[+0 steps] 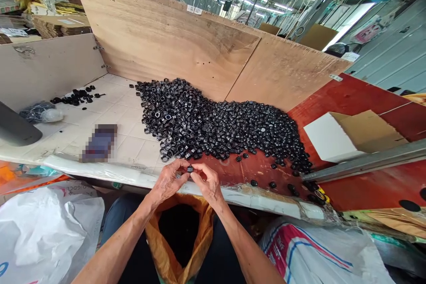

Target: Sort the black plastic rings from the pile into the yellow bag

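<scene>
Between the fingertips of my left hand [169,180] and my right hand [208,182] is a small black ring-shaped plastic part [190,169]. Both hands pinch it from opposite sides, just over the table's padded front edge. Directly beyond them spreads a large heap of black plastic rings [173,113], which runs into a pile of smaller black caps [262,126] on the right. Below my hands an orange-brown sack [156,235] hangs open between my legs, its inside dark.
Wooden boards [186,40] wall the table's back. At left are a pixelated rectangular item [100,143], a grey cylinder [16,124] and loose black parts [78,96]. An open carton [333,137] and metal bar [369,159] stand right. White sacks [49,230] flank my legs.
</scene>
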Tool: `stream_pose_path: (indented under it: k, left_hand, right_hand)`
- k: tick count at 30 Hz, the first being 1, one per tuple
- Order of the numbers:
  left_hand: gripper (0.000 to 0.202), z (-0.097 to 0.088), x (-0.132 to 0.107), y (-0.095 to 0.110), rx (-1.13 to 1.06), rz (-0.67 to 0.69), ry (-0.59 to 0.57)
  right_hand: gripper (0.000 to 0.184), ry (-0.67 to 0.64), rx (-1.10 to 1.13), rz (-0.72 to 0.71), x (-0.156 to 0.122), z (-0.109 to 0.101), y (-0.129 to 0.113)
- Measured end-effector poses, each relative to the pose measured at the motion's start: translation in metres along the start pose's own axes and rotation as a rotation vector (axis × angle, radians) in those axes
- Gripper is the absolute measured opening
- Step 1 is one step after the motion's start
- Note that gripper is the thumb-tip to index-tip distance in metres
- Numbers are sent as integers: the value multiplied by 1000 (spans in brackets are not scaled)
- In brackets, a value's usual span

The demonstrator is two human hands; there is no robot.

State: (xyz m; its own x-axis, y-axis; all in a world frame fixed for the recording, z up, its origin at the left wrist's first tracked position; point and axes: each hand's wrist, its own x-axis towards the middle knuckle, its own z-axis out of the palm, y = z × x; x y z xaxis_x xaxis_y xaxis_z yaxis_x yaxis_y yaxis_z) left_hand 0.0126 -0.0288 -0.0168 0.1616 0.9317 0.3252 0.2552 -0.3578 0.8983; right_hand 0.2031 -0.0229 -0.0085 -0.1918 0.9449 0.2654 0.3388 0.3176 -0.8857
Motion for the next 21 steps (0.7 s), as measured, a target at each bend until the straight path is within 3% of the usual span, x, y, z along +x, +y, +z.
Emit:
stream_pose_path:
  k: [3, 7, 10, 13, 15, 16, 19, 21]
  left_hand:
    - [21, 1, -2, 1, 27, 20, -7]
    - [28, 3, -19, 4, 112, 126, -9]
    - [27, 0, -34, 14, 148, 191, -79]
    - [13, -3, -28, 26, 184, 44, -172]
    - [10, -2, -11, 28, 257, -80, -211]
    - [15, 1, -1, 26, 318, -114, -175]
    - [10, 15, 28, 11, 527, -125, 115]
    - [12, 23, 39, -1, 588, -119, 189]
  right_hand:
    - [22, 5, 42, 87, -2, 5, -2]
    - [21, 57, 146, 311, -11, 13, -5]
    - [26, -20, 127, 405, -11, 10, -5]
    - [23, -68, -26, 264, 4, 1, -2]
    - [14, -1, -181, 111, 18, -3, 4]
    - [14, 31, -263, 45, 25, -2, 7]
    - [27, 68, -477, -64, 40, 4, 21]
    - [22, 79, -556, -79, 43, 9, 29]
